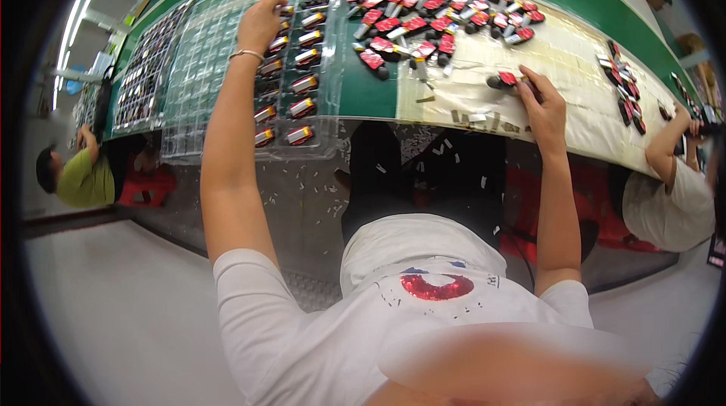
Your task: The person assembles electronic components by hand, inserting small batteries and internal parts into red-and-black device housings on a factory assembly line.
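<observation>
My left hand (259, 26) reaches over a clear plastic tray (200, 85). Its fingers are closed on a small red-and-black piece (286, 10) in one of the tray's compartments, partly hidden by the fingertips. Two columns of similar pieces, with silver and yellow showing on top, fill the tray's right side. Over the pale mat (476, 96), my right hand (546, 107) pinches a black piece with a red label and round dark end (502, 80). Beyond it lies a loose heap of such pieces (431, 9). Their exact kind I cannot make out.
Another filled tray (151, 62) stands at the left. A smaller group of red-and-black pieces (624, 88) lies at the right. Grey strips (484, 119) lie near the table edge, and white scraps litter the floor. Other people sit at both sides, one with an arm (665, 141) at the table.
</observation>
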A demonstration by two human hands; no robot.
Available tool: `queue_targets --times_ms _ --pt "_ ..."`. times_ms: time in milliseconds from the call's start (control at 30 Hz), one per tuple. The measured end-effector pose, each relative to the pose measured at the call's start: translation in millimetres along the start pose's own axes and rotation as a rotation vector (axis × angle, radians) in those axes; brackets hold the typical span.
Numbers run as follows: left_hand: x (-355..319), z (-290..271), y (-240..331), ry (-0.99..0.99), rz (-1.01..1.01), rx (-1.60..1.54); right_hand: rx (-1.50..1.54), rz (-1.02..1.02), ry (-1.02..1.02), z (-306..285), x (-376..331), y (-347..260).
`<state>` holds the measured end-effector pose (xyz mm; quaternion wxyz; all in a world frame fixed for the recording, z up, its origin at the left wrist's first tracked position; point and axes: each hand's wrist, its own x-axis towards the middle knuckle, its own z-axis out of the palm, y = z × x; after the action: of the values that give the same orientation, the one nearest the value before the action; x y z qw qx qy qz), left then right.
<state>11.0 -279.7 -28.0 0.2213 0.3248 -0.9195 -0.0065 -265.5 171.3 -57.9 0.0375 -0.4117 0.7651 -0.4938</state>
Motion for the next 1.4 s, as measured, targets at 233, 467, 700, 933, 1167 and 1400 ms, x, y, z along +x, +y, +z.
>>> queue_targets --times_ms 233,467,700,933,1167,1400 --pt "-22 -13 73 0.191 -0.018 -0.457 0.385 0.024 -0.15 8 -4 -29" --pt "-105 -32 249 -0.385 0.207 -0.99 0.754 0.098 -0.405 24 -20 -75" --pt "-136 -36 263 -0.777 -0.181 -1.504 0.705 0.126 -0.42 28 -32 -79" --pt "-162 -25 270 -0.471 -0.304 -1.554 0.825 0.137 -0.492 28 -40 -83" --pt "-170 -30 278 -0.311 -0.366 -1.551 0.837 0.169 -0.54 27 -44 -81" --pt "-171 -36 281 -0.248 -0.316 -1.444 1.06 0.375 -0.528 28 -42 -74"
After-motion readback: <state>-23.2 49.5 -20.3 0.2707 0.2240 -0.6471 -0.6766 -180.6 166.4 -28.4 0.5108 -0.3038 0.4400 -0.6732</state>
